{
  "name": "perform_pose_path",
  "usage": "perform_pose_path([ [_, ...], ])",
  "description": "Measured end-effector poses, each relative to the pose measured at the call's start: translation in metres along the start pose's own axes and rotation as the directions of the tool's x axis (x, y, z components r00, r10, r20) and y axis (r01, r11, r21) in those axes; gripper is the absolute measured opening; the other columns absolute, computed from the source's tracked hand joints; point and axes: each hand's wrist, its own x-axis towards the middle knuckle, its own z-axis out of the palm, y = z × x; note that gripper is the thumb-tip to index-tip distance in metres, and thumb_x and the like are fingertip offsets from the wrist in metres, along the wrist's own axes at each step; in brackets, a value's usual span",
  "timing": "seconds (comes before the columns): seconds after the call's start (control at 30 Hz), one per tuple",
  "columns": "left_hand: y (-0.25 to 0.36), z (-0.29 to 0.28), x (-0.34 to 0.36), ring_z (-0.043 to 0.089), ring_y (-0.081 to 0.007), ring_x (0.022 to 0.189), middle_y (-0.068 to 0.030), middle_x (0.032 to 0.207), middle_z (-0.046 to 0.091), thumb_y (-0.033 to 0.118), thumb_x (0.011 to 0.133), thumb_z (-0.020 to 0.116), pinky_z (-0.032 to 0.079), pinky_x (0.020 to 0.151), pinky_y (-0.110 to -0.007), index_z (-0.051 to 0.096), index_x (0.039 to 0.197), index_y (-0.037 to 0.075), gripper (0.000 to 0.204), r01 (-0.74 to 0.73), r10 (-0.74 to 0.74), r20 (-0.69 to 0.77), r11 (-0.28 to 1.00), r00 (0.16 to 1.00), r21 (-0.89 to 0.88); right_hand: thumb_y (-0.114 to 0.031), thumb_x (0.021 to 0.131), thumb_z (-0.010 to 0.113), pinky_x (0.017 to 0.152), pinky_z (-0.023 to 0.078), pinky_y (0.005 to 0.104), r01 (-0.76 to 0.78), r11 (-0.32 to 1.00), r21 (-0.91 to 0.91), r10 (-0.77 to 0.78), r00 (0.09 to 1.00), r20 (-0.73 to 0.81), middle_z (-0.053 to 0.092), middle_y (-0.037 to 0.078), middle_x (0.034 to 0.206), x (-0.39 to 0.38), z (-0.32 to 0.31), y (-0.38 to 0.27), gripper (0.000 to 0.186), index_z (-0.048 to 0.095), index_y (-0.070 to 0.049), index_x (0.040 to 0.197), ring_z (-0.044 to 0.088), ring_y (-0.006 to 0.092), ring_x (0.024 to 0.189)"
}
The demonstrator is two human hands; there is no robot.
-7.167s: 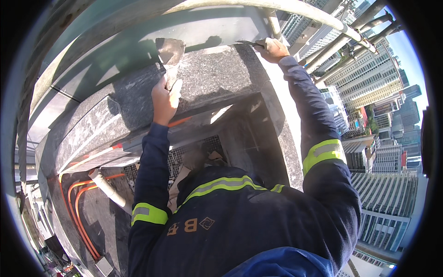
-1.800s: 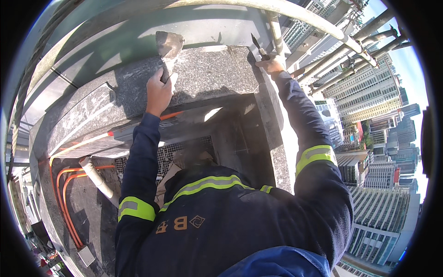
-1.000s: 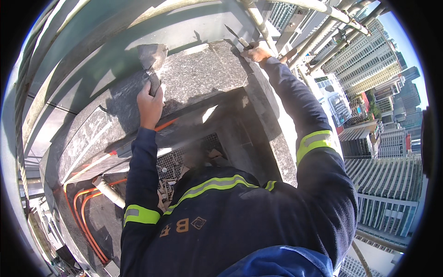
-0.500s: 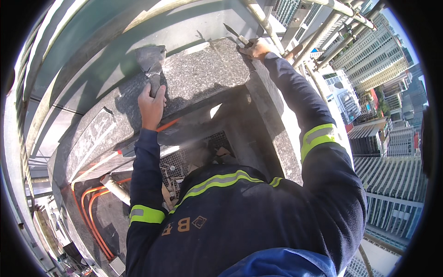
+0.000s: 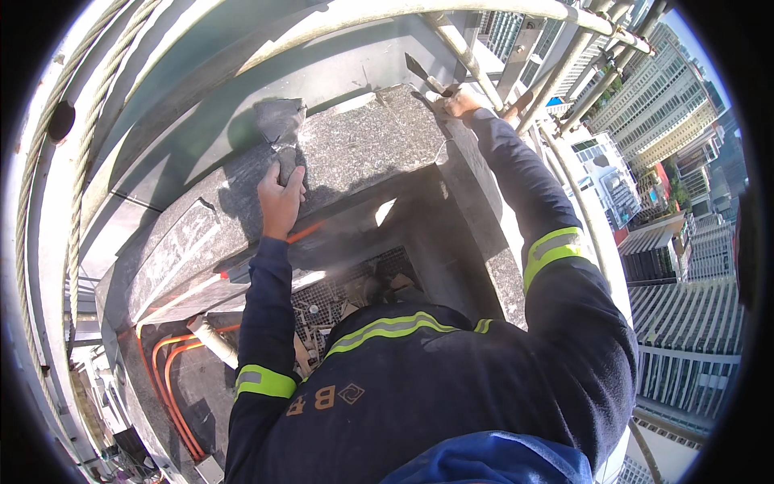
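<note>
**Work status and hand pose at the stone ledge [image 5: 363, 137]**

Status: The work appears to be in progress. A pale strip [image 5: 352, 104] shows along part of the ledge's far edge, beside the grey panel [image 5: 371, 58], and whitish smears mark the ledge's left section. Whether these areas are finished or need further treatment cannot be told. The finished share cannot be determined from this view.

Tool positions: The wide scraper [image 5: 280, 119] is at the ledge's far edge, left of the pale strip, its blade overlapping the panel in view. Contact between blade and panel cannot be confirmed. Pale material shows at the blade's neck. The small pointed trowel [image 5: 417, 66] is at the far right corner of the ledge, its tip directed up and to the left.

Left hand [image 5: 280, 206]: The fingers are closed around the scraper's handle. The forearm extends forward across the recess in front of the ledge, with the blade leading away from the body.

Right hand [image 5: 462, 102]: The hand grips the trowel's handle near a scaffold pole [image 5: 463, 55]. The arm reaches far forward and angles inward from the shoulder. Contact between this hand and the ledge cannot be confirmed.
</note>
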Motion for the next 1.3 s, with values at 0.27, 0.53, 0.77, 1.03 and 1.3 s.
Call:
perform_pose_path([
  [0.27,0.006,0.001,-0.003,0.052,-0.0070,0.054,-0.0015,0.067,0.059,0.015,0.097,0.065,0.043,0.051,-0.024,0.065,0.103,-0.001,0.018,0.020,-0.012,0.064,0.992,0.998,-0.128,-0.037,0.095,0.070,0.054,0.046,0.0277,0.028,0.798,0.602,0.085,0.984,-0.157,0.064,0.006,0.080,-0.085,-0.034,-0.069,0.043,0.064,0.003,0.109,0.058,0.0128,0.062],
  [0.53,0.024,0.044,-0.020,0.053,-0.0057,0.054,0.0000,0.072,0.060,0.007,0.097,0.062,0.041,0.046,-0.022,0.066,0.116,-0.002,0.021,0.041,-0.036,0.022,0.954,0.999,-0.296,-0.024,0.105,0.055,0.045,0.042,0.0242,-0.127,0.469,0.874,-0.089,0.978,0.190,0.061,0.004,0.077,-0.195,-0.043,-0.156,0.022,0.060,-0.002,0.100,0.053,0.0104,0.050],
  [0.77,0.054,0.096,-0.047,0.054,-0.0047,0.056,0.0008,0.071,0.060,0.006,0.095,0.066,0.043,0.049,-0.022,0.061,0.129,-0.004,0.036,-0.079,0.089,0.025,0.960,0.996,-0.269,-0.023,0.103,0.060,0.039,0.038,0.0234,-0.163,0.162,0.973,0.011,0.986,0.163,0.061,0.005,0.076,-0.235,-0.007,-0.185,0.022,0.057,-0.002,0.095,0.050,0.0084,0.046],
  [1.03,0.045,0.079,-0.050,0.053,-0.0049,0.059,0.0011,0.074,0.062,0.005,0.094,0.068,0.044,0.053,-0.022,0.061,0.131,-0.004,0.039,-0.301,0.310,0.123,0.950,0.943,-0.083,-0.023,0.105,0.055,0.043,0.038,0.0232,-0.092,0.268,0.959,-0.045,0.993,0.108,0.061,0.005,0.081,-0.243,-0.018,-0.176,0.022,0.061,-0.004,0.096,0.051,0.0094,0.051],
  [1.3,0.037,0.066,-0.040,0.065,-0.0178,0.072,-0.0129,0.087,0.069,0.002,0.088,0.071,0.054,0.068,-0.030,0.061,0.129,-0.006,0.043,-0.789,0.759,0.216,0.580,0.614,0.202,-0.022,0.106,0.054,0.044,0.037,0.0230,0.064,0.421,0.905,-0.167,0.986,0.008,0.062,0.006,0.083,-0.241,-0.045,-0.179,0.024,0.062,-0.001,0.097,0.051,0.0092,0.050],
])
